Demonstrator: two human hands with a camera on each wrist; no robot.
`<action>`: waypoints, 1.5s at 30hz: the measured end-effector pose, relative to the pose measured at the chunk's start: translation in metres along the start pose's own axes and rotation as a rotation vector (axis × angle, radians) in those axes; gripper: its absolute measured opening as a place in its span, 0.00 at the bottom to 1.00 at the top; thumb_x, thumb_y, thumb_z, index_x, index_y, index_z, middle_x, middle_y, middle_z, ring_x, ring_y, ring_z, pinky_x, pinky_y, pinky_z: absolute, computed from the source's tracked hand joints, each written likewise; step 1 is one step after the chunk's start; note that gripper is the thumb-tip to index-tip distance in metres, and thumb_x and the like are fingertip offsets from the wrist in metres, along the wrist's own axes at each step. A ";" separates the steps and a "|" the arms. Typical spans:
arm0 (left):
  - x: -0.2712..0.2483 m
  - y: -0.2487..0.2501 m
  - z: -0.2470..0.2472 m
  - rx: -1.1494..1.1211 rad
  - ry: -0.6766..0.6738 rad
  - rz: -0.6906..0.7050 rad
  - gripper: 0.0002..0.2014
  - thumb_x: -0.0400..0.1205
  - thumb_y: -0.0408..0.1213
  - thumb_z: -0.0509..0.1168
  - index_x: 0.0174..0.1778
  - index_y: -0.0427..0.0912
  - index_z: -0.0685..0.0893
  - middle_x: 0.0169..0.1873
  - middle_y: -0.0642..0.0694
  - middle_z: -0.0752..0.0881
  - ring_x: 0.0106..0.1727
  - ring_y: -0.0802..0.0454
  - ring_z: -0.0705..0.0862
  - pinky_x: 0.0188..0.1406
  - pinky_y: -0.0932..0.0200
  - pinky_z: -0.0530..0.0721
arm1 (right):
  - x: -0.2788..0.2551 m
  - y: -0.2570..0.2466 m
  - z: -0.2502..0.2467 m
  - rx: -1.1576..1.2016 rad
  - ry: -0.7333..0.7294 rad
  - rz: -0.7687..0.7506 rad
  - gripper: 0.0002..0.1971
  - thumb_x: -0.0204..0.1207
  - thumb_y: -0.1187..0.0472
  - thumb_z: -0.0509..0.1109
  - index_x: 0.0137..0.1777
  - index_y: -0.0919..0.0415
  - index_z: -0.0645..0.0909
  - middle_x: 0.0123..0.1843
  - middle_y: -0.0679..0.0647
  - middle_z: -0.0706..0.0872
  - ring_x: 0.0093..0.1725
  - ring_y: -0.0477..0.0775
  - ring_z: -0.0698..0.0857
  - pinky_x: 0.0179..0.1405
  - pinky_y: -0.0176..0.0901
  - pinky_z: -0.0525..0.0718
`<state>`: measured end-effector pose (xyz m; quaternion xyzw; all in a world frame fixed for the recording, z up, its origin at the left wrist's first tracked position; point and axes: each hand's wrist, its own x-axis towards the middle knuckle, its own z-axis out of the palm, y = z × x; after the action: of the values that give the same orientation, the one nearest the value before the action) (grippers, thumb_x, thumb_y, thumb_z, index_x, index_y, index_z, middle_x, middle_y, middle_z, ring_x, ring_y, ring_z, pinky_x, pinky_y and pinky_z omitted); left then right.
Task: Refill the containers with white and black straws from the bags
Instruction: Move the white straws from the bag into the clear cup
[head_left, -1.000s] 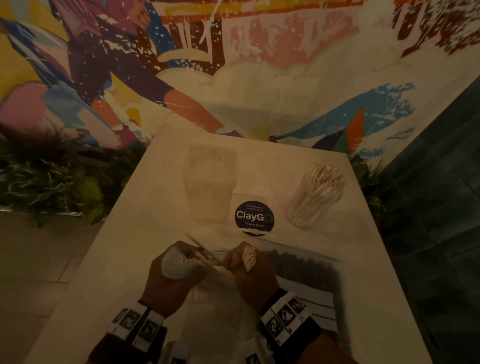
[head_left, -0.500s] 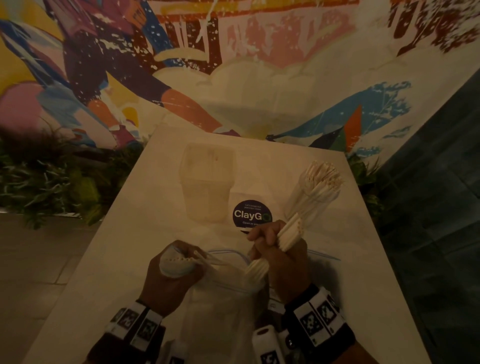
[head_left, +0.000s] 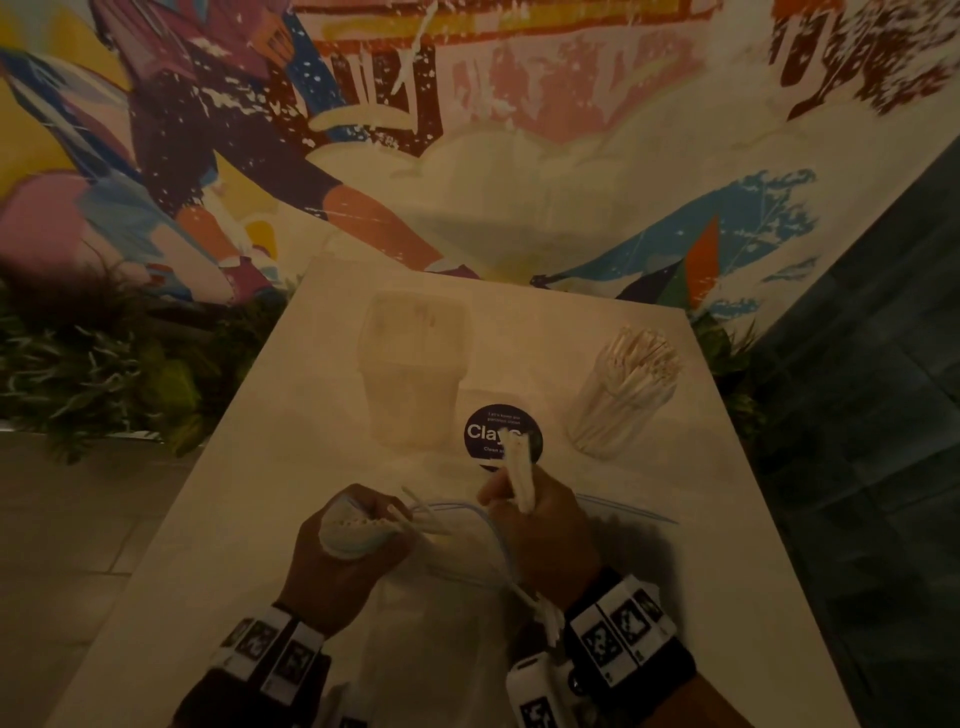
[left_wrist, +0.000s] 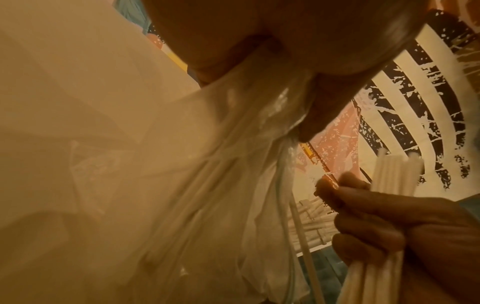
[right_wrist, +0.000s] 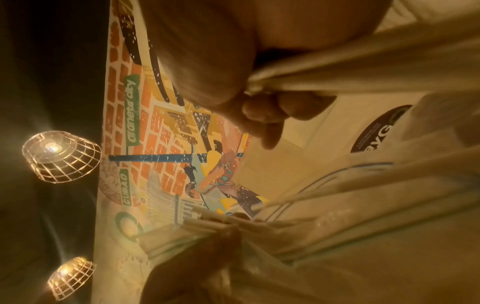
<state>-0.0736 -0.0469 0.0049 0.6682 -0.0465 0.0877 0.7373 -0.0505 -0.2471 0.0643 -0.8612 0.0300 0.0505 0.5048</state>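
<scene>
The left hand (head_left: 343, 551) pinches the mouth of the clear zip bag (head_left: 457, 613) and keeps it gaping, so the right hand (head_left: 540, 535) can draw out the bunch of white straws (head_left: 519, 467) it has clenched upright in its fist. A few loose straws poke out of the opening by the left thumb. Their likely home, the round container (head_left: 623, 400) already bristling with white straws, stands farther back on the right of the counter (head_left: 260, 467); an empty-looking clear tub (head_left: 415, 374) waits to its left (black straws, I'd guess). Only a dark round sticker (head_left: 483, 431) lies between, flat, so nothing blocks the way.
</scene>
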 end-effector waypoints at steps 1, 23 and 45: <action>0.000 0.000 0.000 -0.006 -0.003 -0.001 0.10 0.65 0.38 0.76 0.39 0.41 0.85 0.40 0.39 0.89 0.44 0.41 0.88 0.43 0.51 0.88 | -0.002 -0.003 0.004 -0.042 -0.057 0.000 0.02 0.76 0.59 0.69 0.43 0.52 0.81 0.40 0.55 0.86 0.39 0.56 0.84 0.46 0.56 0.86; -0.002 0.004 0.000 -0.010 -0.023 -0.034 0.10 0.68 0.25 0.77 0.37 0.42 0.85 0.41 0.40 0.89 0.43 0.44 0.88 0.42 0.52 0.88 | 0.101 -0.080 -0.137 0.270 0.625 -0.349 0.07 0.79 0.64 0.67 0.41 0.62 0.85 0.23 0.40 0.85 0.26 0.37 0.82 0.31 0.29 0.80; 0.001 0.008 0.003 -0.014 0.009 -0.015 0.09 0.65 0.20 0.71 0.39 0.25 0.81 0.38 0.40 0.88 0.41 0.44 0.87 0.41 0.58 0.87 | 0.153 -0.021 -0.134 0.425 0.831 -0.153 0.27 0.79 0.42 0.65 0.44 0.72 0.83 0.38 0.62 0.87 0.30 0.41 0.83 0.23 0.19 0.74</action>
<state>-0.0742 -0.0495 0.0134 0.6629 -0.0388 0.0846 0.7429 0.1111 -0.3540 0.1299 -0.6857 0.1756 -0.3432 0.6174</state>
